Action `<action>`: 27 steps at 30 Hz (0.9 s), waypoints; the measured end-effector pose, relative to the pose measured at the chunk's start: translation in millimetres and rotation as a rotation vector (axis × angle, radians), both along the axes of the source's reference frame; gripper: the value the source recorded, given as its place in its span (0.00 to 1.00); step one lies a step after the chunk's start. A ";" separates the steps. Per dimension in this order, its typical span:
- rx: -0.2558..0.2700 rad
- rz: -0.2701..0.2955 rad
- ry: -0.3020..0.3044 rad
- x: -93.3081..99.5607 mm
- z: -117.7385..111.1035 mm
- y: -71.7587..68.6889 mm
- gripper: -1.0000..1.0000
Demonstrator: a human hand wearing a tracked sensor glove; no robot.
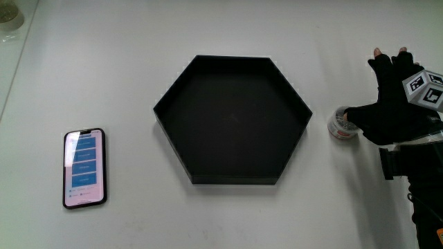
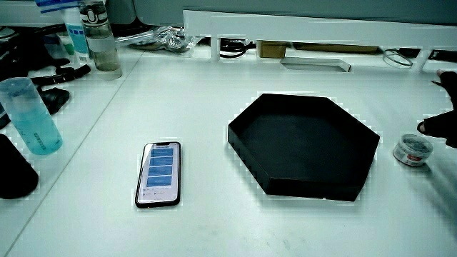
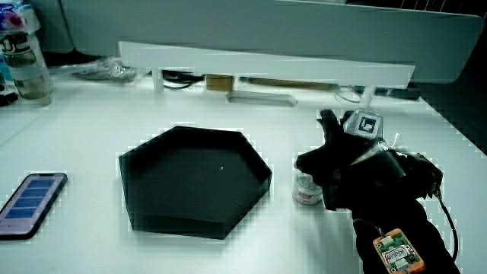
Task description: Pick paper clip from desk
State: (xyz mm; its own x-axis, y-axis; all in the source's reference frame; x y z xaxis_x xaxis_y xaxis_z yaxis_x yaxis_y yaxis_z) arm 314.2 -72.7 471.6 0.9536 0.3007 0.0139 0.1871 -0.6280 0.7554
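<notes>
— Where's the paper clip?

— I can't pick out a loose one on the desk. There's a small round container (image 1: 342, 124) just beside the black six-sided tray (image 1: 181, 90); it also shows in both side views (image 2: 412, 150) (image 3: 307, 189). What's in it is too small to tell.

— And the hand?

— The hand (image 1: 393, 97) in the black glove is right at that container, thumb touching its rim, the other fingers (image 1: 389, 61) stretched forward and relaxed. Nothing is gripped. The patterned cube (image 1: 425, 88) sits on its back, clear in a side view too (image 3: 364, 124).

— Anything else on the desk?

— A phone (image 1: 85, 168), screen lit, lies well apart from the tray, with the tray between it and the container. In a side view, a blue cup (image 2: 30, 114) and a clear bottle (image 2: 100, 43) stand farther from the person than the phone.
</notes>
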 end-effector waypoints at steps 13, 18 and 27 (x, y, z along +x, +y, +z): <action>0.052 -0.063 -0.032 -22.5 7.6 -3.0 0.50; 0.007 -0.078 -0.005 -37.0 22.7 -8.7 0.50; -0.015 -0.083 -0.016 -41.7 22.5 -9.2 0.50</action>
State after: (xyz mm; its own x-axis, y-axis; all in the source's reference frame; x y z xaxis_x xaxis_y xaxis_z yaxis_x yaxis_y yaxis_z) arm 272.6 -81.8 494.0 0.9751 0.2205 0.0255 0.1222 -0.6295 0.7673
